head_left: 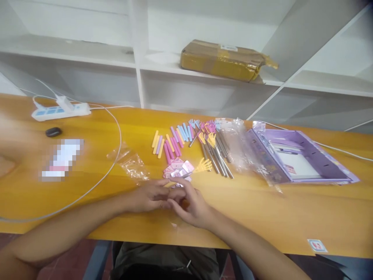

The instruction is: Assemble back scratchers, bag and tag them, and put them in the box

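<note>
My left hand (150,196) and my right hand (190,202) meet near the table's front edge, fingers curled towards each other; anything between them is too small to make out. Just beyond them lies a pile of pink cards (177,169), with a yellow hand-shaped piece (203,166) at its right. Behind the cards are several pink, yellow, purple and blue sticks (169,146). Metal rods with coloured hand-shaped heads (217,155) lie to the right of the sticks.
Clear plastic bags lie at the right (237,146) and left (134,165). A purple box (314,155) stands at the right. At the left are a power strip (61,111), a black mouse (53,132) and a cable. A taped parcel (221,60) rests on the shelf.
</note>
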The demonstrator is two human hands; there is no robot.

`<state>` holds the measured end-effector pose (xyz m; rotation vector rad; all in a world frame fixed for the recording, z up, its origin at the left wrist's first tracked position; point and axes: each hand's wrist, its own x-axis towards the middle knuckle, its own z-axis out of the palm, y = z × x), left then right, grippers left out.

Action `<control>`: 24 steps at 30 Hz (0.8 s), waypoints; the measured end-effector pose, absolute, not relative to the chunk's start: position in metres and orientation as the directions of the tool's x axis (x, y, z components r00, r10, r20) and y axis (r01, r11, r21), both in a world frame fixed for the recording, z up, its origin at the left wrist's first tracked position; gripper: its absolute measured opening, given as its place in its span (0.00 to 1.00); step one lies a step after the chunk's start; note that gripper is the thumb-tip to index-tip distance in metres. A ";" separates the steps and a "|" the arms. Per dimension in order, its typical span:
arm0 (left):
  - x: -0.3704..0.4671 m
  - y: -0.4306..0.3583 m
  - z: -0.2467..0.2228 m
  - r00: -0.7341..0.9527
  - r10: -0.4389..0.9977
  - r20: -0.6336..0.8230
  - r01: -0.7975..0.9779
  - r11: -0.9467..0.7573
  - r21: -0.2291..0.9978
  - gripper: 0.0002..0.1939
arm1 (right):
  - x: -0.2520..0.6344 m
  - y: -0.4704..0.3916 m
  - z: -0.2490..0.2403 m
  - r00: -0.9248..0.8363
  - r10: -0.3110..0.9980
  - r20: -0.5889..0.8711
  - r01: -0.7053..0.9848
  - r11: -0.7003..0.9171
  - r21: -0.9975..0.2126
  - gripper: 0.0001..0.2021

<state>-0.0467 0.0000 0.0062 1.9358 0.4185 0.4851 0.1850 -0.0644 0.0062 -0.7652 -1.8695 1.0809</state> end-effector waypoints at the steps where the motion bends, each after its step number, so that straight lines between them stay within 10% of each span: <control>1: -0.047 0.001 0.006 0.845 0.514 0.146 0.086 -0.400 0.912 0.22 | 0.187 -0.063 0.008 -0.432 0.838 0.334 0.070 0.401 -0.914 0.14; 9: -0.049 0.005 0.011 0.829 0.553 0.088 0.123 -0.333 0.935 0.23 | 0.179 -0.044 0.008 -0.335 0.937 -0.100 -0.100 -0.141 -0.985 0.24; 20: -0.051 0.019 0.020 0.577 0.782 0.236 0.033 -0.311 0.950 0.20 | 0.211 -0.025 0.020 0.129 0.943 0.307 -0.163 0.326 -0.931 0.20; 24: -0.056 0.029 0.019 0.298 0.926 0.231 0.117 -0.276 0.954 0.26 | 0.231 -0.019 0.026 -0.244 0.866 0.437 0.056 0.463 -0.885 0.23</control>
